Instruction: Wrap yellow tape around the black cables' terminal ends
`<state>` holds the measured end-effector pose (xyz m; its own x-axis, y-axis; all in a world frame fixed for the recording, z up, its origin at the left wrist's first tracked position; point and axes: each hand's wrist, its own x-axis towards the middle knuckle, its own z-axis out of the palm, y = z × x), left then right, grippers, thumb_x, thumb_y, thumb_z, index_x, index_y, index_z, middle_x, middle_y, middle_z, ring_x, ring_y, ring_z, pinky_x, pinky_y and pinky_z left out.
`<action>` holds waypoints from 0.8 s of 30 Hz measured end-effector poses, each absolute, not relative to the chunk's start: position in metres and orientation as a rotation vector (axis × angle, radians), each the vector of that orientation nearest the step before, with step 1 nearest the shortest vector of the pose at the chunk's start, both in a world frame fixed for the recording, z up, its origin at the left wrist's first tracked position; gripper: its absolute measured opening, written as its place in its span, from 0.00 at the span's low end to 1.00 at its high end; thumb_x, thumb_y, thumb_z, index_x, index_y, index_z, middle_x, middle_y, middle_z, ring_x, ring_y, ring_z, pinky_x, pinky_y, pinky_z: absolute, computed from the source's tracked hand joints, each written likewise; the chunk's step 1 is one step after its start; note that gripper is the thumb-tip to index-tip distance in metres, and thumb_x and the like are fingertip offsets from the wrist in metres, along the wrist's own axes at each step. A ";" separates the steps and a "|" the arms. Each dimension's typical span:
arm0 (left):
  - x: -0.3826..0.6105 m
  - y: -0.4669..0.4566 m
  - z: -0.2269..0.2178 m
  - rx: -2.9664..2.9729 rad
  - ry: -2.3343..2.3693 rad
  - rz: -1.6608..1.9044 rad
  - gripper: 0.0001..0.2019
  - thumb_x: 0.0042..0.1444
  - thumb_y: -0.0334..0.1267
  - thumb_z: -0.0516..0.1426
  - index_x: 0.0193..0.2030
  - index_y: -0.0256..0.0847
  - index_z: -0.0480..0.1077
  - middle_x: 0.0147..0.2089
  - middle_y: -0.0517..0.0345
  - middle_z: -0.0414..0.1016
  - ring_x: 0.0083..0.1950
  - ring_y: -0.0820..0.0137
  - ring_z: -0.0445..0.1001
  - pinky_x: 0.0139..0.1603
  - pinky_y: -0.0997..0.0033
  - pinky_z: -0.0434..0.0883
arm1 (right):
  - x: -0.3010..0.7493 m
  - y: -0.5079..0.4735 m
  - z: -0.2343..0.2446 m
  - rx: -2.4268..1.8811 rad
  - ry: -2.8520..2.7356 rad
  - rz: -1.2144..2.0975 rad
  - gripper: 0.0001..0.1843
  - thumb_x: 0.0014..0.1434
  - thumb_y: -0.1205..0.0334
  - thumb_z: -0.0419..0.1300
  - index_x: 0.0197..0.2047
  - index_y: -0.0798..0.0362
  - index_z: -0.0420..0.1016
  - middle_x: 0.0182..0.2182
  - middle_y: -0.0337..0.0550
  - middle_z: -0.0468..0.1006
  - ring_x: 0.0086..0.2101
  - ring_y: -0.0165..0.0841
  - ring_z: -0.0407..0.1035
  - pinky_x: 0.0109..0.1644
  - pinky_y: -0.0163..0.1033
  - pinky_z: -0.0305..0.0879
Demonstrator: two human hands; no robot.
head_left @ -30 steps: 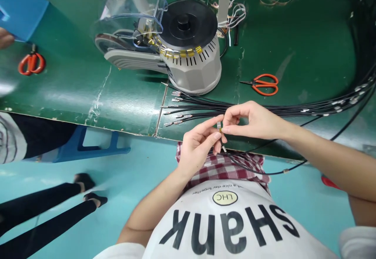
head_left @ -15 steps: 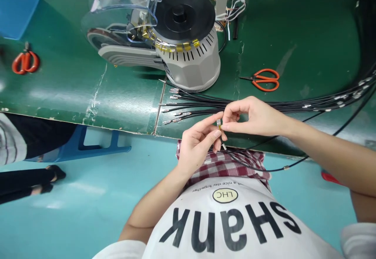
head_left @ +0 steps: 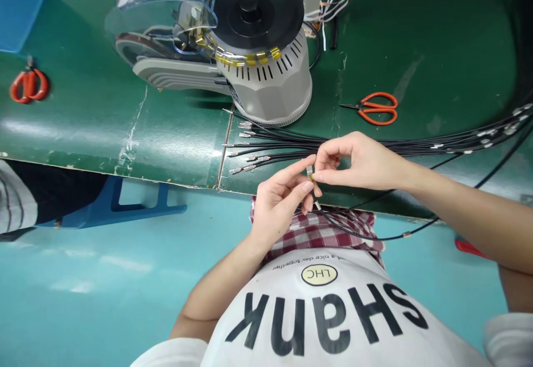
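Black cable (head_left: 353,235), single strand, with a metal terminal (head_left: 310,173) at its end: terminal pinched between both hands just over the near edge of the counter (head_left: 83,134); the cable loops down across the checked cloth (head_left: 316,234) at the waist and runs off to the right.

Largest to smallest:
- Counter: green, glossy, scuffed along a seam.
- Tape dispenser (head_left: 258,50): grey, round body with black top disc and clear guard, yellow tape pieces round its rim; stands at the far side, well apart from the hands.
- Cable bundle (head_left: 375,146): many black cables lying across the counter, terminal ends fanned out to the left, just beyond the hands.
- Orange scissors (head_left: 375,109), right of the dispenser; a second orange pair (head_left: 27,85) at far left.
- Left hand (head_left: 278,203): grip narrow, thumb and forefinger closed on the cable just below the terminal.
- Right hand (head_left: 360,161): grip narrow, thumb and forefinger tips closed on the terminal; other fingers curled.

Change over the last second: hands hold the same pinch and the same place relative to each other; only the view has drifted, so the dispenser sits higher in frame. A co-worker's legs, seen at left before, are gone. Judgement: fine fingertip work on the terminal is ongoing, not finished.
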<state>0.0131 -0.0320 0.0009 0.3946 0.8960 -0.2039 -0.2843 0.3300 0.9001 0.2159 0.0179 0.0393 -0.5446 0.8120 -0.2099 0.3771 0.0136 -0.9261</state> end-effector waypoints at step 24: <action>0.022 -0.031 -0.006 0.744 0.811 0.949 0.17 0.62 0.39 0.63 0.57 0.40 0.76 0.31 0.56 0.77 0.22 0.77 0.68 0.22 0.78 0.67 | 0.226 0.017 0.035 -1.356 -1.860 1.669 0.11 0.59 0.54 0.64 0.37 0.54 0.81 0.29 0.37 0.78 0.30 0.29 0.67 0.35 0.34 0.63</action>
